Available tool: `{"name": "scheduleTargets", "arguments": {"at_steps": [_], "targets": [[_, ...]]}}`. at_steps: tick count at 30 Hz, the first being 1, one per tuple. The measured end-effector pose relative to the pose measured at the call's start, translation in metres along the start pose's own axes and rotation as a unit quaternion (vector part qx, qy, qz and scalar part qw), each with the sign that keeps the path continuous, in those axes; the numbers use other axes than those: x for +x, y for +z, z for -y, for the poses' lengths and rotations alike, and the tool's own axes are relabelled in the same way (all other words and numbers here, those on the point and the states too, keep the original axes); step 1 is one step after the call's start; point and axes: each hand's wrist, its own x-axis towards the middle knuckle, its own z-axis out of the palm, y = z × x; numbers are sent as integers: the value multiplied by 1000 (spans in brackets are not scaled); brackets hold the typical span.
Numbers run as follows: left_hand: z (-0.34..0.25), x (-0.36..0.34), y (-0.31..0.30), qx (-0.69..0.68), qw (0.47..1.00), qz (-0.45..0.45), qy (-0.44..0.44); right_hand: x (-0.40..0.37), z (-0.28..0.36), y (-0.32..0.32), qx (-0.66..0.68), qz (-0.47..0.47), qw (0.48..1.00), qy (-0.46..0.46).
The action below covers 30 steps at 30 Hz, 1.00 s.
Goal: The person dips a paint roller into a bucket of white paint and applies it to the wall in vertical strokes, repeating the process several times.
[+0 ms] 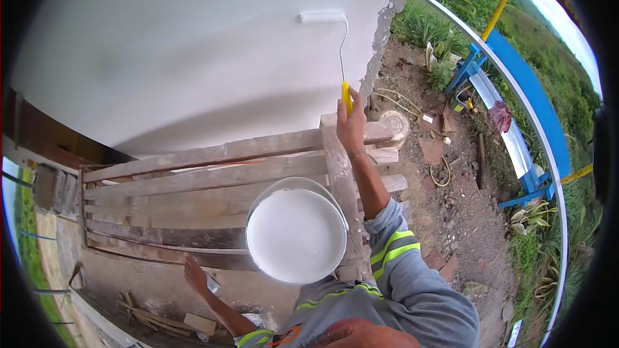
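My right hand (pixel 350 125) is closed around the yellow handle of a paint roller (pixel 346 98). Its white roller sleeve (pixel 322 17) rests against the white wall (pixel 213 45), close to the wall's rough right edge. A bucket (pixel 250 235) of white paint (pixel 296 235) stands on the wooden planks in front of my body, its wire handle lying along the rim. Low on the left, my left hand (pixel 195 275) hangs beside the plank edge. Its fingers look loosely stretched, with nothing visible in them.
A platform of weathered planks (pixel 271 171) runs along the wall. Below right lies dirt ground (pixel 467 232) with rubble and a pale hose (pixel 442 177). A blue bench-like structure (pixel 538 109) stands beyond. Loose wood strips (pixel 158 319) lie below left.
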Motion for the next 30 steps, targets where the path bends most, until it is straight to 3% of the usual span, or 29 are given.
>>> {"name": "scheduleTargets", "arguments": {"at_steps": [1,8,13,15,18,22,26,28,30], "targets": [[2,1,1,-3,1000,-3,-1,-4,-8,-2,-3,17,999,28],[0,-1,0,-2,1000,-2,13,-8,-26,-5,-28,-26,997,-67],[-4,-4,-2,-9,1000,-8,-1,43,51,0,29,-53,991,-120],[-2,-4,-2,-9,1000,-7,-2,60,97,-9,43,-38,994,-93],[1,0,1,-22,1000,-6,-4,76,114,-18,47,-48,992,-108],[0,-2,-3,-24,1000,-8,-13,64,70,-29,-5,-38,993,-112],[5,1,5,-48,999,-19,-11,21,-3,-49,-40,10,999,-27],[-1,-6,4,-75,996,-39,16,18,-27,-70,-80,21,994,-69],[0,-11,6,-110,992,-56,26,24,-6,-95,-91,55,988,-108]]}}
